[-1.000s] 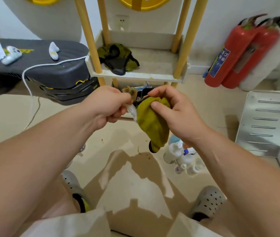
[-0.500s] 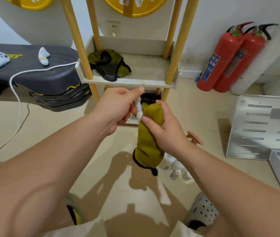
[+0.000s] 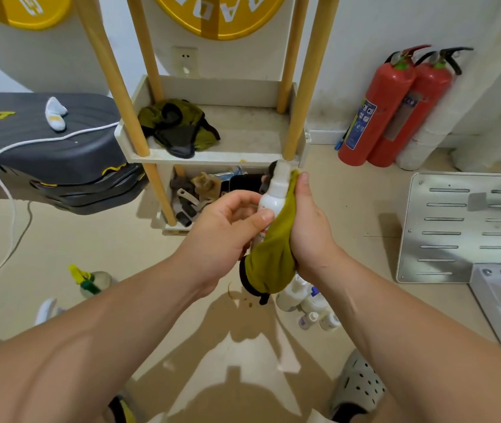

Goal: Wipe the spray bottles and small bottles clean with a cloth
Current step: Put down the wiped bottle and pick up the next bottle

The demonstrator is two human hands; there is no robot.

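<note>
In front of the shelf [image 3: 212,154], the spray bottle [image 3: 275,193] now pokes up out of the cloth [image 3: 270,261] that covered it a sec ago. L hand [image 3: 228,236] fingers curl round its body; R hand [image 3: 310,230] clamps cloth vs its side. Top prob. wiped; floor bottles [image 3: 292,296] still to do.

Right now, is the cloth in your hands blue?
No, the cloth the right hand holds against the white plastic spray bottle is olive green.

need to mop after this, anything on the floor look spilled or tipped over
A brownish ring stain with specks marks the floor just below the hanging olive cloth. The yellow-trigger spray bottle at left seems to lie tipped over.
</note>
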